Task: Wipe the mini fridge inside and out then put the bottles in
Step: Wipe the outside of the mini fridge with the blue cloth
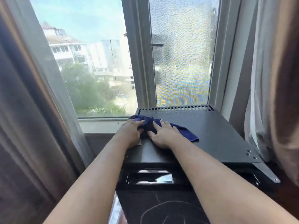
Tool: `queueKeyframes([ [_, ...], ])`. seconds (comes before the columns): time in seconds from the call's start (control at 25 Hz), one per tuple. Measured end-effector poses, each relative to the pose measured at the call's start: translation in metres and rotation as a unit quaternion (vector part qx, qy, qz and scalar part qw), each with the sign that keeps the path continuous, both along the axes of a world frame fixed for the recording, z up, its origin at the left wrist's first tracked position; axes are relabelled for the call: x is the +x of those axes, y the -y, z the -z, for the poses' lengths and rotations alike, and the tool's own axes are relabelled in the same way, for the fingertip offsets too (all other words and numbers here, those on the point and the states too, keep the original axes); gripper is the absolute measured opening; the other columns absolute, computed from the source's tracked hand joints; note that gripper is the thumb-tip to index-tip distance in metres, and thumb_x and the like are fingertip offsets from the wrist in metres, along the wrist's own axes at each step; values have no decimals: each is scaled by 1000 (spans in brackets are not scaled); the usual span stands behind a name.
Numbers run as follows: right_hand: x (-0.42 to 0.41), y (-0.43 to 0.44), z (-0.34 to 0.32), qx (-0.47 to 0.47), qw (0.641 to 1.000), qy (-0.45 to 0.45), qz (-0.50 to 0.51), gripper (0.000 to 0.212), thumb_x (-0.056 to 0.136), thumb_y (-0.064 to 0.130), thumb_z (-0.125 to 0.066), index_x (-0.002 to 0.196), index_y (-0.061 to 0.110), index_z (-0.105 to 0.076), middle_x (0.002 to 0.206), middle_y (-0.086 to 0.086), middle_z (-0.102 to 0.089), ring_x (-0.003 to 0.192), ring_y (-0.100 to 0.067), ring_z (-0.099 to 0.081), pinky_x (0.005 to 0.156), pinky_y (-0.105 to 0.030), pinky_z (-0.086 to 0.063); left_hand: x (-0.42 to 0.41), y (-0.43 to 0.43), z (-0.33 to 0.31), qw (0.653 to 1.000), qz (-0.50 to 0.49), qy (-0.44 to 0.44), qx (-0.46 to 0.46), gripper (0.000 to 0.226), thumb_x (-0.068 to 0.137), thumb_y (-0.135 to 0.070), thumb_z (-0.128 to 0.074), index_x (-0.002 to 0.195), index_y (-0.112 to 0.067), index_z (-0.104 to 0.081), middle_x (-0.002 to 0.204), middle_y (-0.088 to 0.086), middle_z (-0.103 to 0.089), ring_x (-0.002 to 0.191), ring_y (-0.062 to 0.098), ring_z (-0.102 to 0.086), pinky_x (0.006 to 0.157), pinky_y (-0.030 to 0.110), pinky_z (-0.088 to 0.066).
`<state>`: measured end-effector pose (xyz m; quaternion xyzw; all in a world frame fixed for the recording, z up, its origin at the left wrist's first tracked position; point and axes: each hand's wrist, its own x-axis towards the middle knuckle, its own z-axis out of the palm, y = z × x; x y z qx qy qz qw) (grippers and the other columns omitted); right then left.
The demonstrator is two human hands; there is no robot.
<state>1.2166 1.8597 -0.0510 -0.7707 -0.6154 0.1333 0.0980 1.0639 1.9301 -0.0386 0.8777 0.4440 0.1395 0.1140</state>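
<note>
A black mini fridge [218,136] stands under the window, seen from above, with its top panel facing me and a vent row along the back edge. A dark blue cloth [149,124] lies bunched on the left part of the top. My left hand [129,135] rests on the cloth's left end at the fridge's left edge, fingers fairly straight. My right hand [165,135] presses flat on the cloth, fingers spread. The glossy fridge door top [153,177] shows below my forearms. No bottles are in view.
A window [90,62] with a mesh screen pane [182,59] fills the wall behind the fridge. Brown and sheer curtains hang at the left [32,118] and right [271,78], the right one brushing the fridge side. A white sill [100,126] runs left of the fridge.
</note>
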Motion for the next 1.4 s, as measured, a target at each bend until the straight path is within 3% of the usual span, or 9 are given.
queueKeyframes([
  [0.24, 76, -67, 5, 0, 1000, 14, -16, 70, 102, 62, -26, 163, 35, -4, 171, -3, 2, 158, -21, 2, 125, -44, 0, 69, -60, 2, 999, -13, 33, -12, 42, 105, -18, -53, 146, -25, -56, 160, 7, -41, 147, 26, -37, 121, 31, -27],
  [0.36, 111, -91, 5, 1, 1000, 12, -19, 70, 102, 62, -25, 163, 34, -4, 171, -2, 3, 158, -19, 3, 125, -44, 1, 107, -85, 2, 1000, -14, 20, -9, 40, 105, -18, -52, 143, -24, -60, 155, 9, -47, 143, 28, -41, 120, 36, -30],
  [0.48, 137, -105, 6, 5, 1000, 17, -22, 70, 102, 61, -25, 163, 33, -5, 171, -3, 0, 158, -19, 2, 126, -44, -1, 136, -101, 2, 1000, -22, 12, -11, 37, 105, -17, -52, 141, -23, -61, 153, 7, -48, 140, 28, -44, 114, 31, -33],
  [0.64, 158, -104, 8, 20, 999, 12, -22, 68, 103, 59, -25, 163, 33, -5, 172, -3, 0, 158, -19, 2, 126, -43, -1, 157, -110, 4, 1000, -20, 6, -6, 34, 105, -16, -51, 136, -19, -63, 150, 9, -50, 138, 31, -47, 113, 41, -38],
  [1.08, 205, -44, 8, 23, 998, 29, 60, 61, 106, 52, -23, 162, 36, -5, 172, 1, 0, 158, -16, 3, 126, -43, -4, 204, -51, 3, 999, 32, -7, 6, 41, 106, -22, -48, 146, -25, -55, 154, 10, -45, 138, 35, -45, 116, 41, -34],
  [1.4, 156, 30, 12, 9, 985, 48, 166, 61, 106, 50, -26, 162, 36, -7, 172, -1, -2, 158, -22, -1, 125, -46, -9, 161, 18, 1, 995, 101, 18, 1, 45, 103, -15, -50, 146, -27, -54, 155, 11, -42, 136, 38, -45, 112, 43, -41],
])
